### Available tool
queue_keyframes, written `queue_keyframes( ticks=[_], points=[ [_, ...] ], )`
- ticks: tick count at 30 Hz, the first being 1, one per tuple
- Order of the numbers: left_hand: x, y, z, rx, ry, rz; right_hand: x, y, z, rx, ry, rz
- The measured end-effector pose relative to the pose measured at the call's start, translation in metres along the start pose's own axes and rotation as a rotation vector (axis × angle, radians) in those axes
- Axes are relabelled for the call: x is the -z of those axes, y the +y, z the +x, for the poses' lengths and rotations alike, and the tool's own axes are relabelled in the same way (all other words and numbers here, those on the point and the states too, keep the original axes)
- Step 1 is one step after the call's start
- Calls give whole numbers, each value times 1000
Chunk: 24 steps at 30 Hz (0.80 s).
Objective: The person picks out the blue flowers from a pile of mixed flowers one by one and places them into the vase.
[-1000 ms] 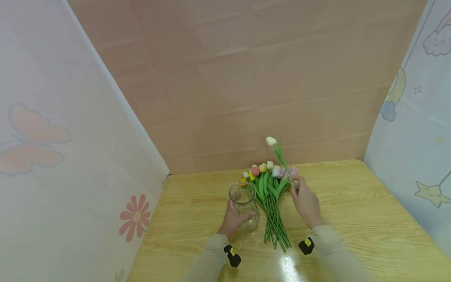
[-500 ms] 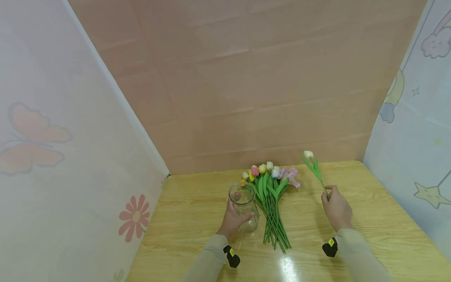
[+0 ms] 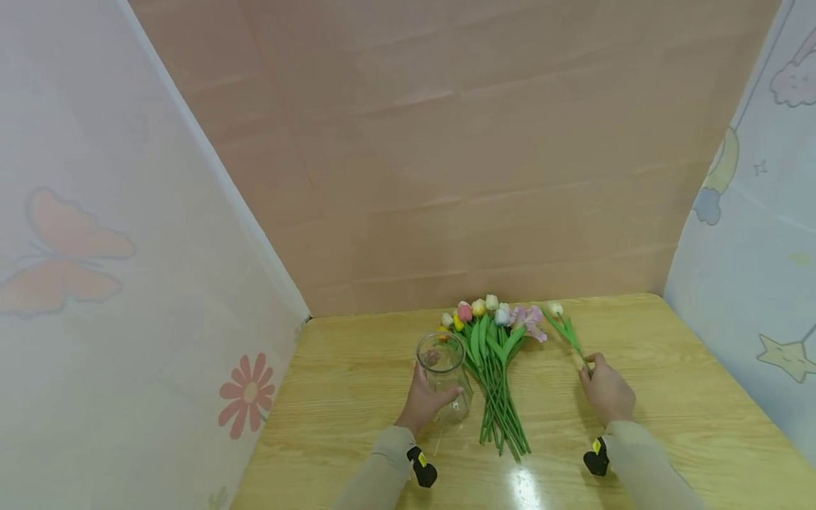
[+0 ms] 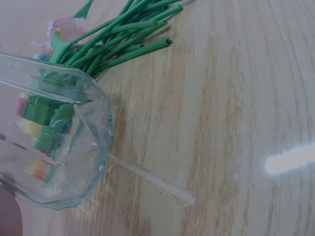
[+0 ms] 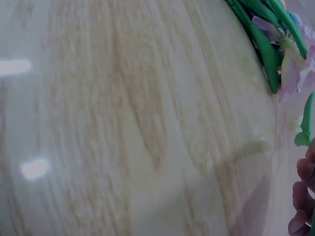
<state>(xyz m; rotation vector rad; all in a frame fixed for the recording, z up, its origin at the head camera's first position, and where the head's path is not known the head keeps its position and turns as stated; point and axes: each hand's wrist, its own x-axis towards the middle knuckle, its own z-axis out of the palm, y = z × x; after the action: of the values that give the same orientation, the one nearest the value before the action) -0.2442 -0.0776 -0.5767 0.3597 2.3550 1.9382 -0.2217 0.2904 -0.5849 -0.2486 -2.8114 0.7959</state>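
My left hand (image 3: 426, 402) grips a clear glass vase (image 3: 456, 398) round its side, the thumb across the front. In the left wrist view the faceted base of the vase (image 4: 74, 147) shows large, with flower colours seen through the glass. A single white tulip (image 3: 572, 338) is pinched by its stem in my right hand (image 3: 608, 393), bloom pointing away and slightly left. Only the curled fingers (image 5: 304, 196) of that hand show at the right wrist view's edge. Between the hands lies a bunch of artificial flowers (image 3: 499, 375), mostly tulips, stems towards me.
A frilly lilac flower (image 3: 528, 322) sits at the bunch's right side. The wooden table (image 3: 357, 368) ends at a brown backdrop (image 3: 446, 177), with printed panels on both sides. A clear strip (image 4: 157, 182) lies on the table near the vase base.
My right hand has carried the white tulip rightwards from above the bunch, then lowered it towards the table at the bunch's right. My left hand and the vase have stayed put.
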Motion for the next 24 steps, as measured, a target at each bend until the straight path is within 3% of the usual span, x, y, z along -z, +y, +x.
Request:
queue_keyframes(
  ticks=[6,11,14,18,21,24],
  points=[
    [0,1,0,-30,-1,-2,0,9,1,-48,-91,-7],
    [1,4,0,-24,-6,7,1,14,4,-51,-96,-43],
    [2,20,-6,-9,-17,-2,1,12,4,-46,-78,-70],
    [5,38,-13,6,-28,-11,4,-11,6,-19,-28,-105],
    [4,30,-10,-2,-28,-5,2,-38,9,51,16,-120],
    [2,16,-4,-2,-16,2,-6,-61,11,142,9,-85]
  ],
)
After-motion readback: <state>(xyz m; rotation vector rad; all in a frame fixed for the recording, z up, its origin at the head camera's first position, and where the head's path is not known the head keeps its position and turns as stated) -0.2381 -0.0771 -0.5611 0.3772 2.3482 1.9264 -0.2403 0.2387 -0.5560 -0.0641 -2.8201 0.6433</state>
